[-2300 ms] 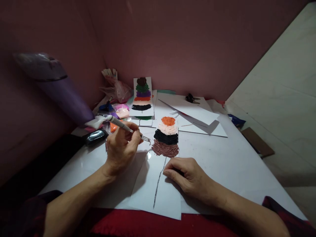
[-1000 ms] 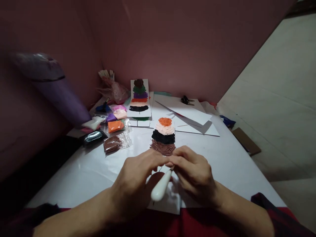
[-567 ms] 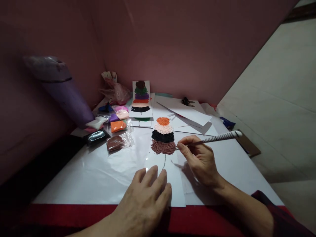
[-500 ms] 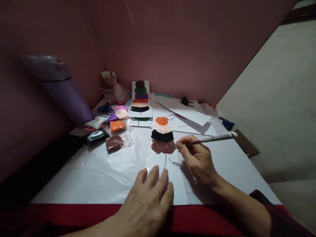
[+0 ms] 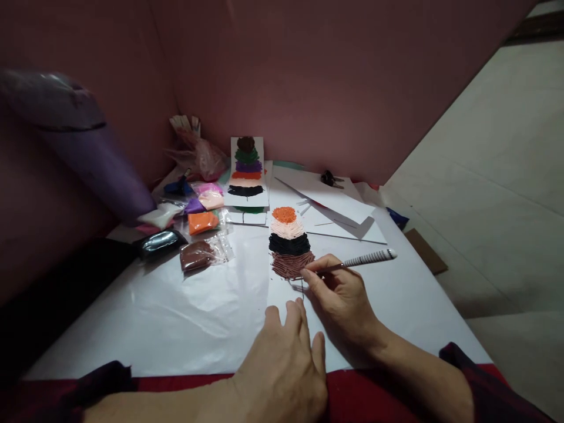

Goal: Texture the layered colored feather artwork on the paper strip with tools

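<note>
My right hand [image 5: 341,294] pinches a slim clay modelling tool [image 5: 369,258] with a white, dark-patterned handle. Its tip is at the lower edge of the brown clay band [image 5: 291,265], on a white paper card [image 5: 282,294]. Above that band lie black [image 5: 289,243], pale peach [image 5: 287,228] and orange [image 5: 284,215] clay, all textured with fine strokes. A thin drawn line runs down below the brown. My left hand [image 5: 288,358] rests on the card's lower part, palm down with fingers stretched and holding nothing.
Bags of brown [image 5: 196,257], black [image 5: 162,243] and orange clay [image 5: 203,222] lie to the left, with several more behind. A finished-looking striped card [image 5: 247,200] leans at the back. Keys [image 5: 331,179] lie on loose white sheets [image 5: 328,197]. A purple roll [image 5: 97,153] leans at left.
The tool tip has moved from the brown band's right edge to below its lower edge. My left hand has shifted right along the card, which has turned slightly. The view has shifted slightly.
</note>
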`<state>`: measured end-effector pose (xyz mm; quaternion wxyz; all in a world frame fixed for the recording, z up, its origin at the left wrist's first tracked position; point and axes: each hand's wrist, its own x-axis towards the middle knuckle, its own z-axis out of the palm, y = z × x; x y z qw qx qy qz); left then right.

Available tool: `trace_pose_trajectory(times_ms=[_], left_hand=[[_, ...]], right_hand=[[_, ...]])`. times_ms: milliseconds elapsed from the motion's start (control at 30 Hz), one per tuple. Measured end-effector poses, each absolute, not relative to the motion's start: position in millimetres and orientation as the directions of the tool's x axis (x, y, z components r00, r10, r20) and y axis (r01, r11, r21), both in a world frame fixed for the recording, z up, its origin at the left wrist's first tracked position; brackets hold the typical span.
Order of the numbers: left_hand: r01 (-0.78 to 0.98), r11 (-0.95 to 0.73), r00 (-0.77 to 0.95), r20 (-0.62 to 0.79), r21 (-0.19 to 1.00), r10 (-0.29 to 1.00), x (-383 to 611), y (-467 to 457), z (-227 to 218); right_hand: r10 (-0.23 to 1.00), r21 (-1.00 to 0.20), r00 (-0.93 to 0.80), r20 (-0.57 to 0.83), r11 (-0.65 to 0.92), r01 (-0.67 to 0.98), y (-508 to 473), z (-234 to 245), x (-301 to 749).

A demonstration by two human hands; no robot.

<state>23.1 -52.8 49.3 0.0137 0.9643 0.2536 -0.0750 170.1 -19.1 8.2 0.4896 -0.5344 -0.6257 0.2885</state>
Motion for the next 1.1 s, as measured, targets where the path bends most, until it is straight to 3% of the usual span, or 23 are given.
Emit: trace_pose_trajectory(times_ms=[167, 433, 833, 1100], left_hand=[[0.475, -0.878, 0.873, -0.154, 0.053, 0.463, 22.3, -45.6, 48.7], [0.463, -0.884, 0.886, -0.024, 0.057, 0.463, 17.6, -46.5, 43.7], [0.443, -0.896, 0.895, 0.037, 0.015, 0.444, 15.6, -47.6, 38.7], [0.442, -0.896, 0.896, 0.033, 0.030, 0.443, 14.7, -46.4, 38.8]], right_hand=[[0.954, -0.883, 0.068, 0.291, 0.241, 0.404, -16.3, 2.5, 162.1], [0.961, -0.869, 0.054, 0.270, 0.219, 0.444, -13.5, 2.9, 158.9], [0.945, -0.805, 0.039, 0.326, 0.256, 0.535, -13.7, 7.1, 158.9], [0.943, -0.834, 0.106, 0.315, 0.222, 0.505, -12.9, 5.4, 163.2]])
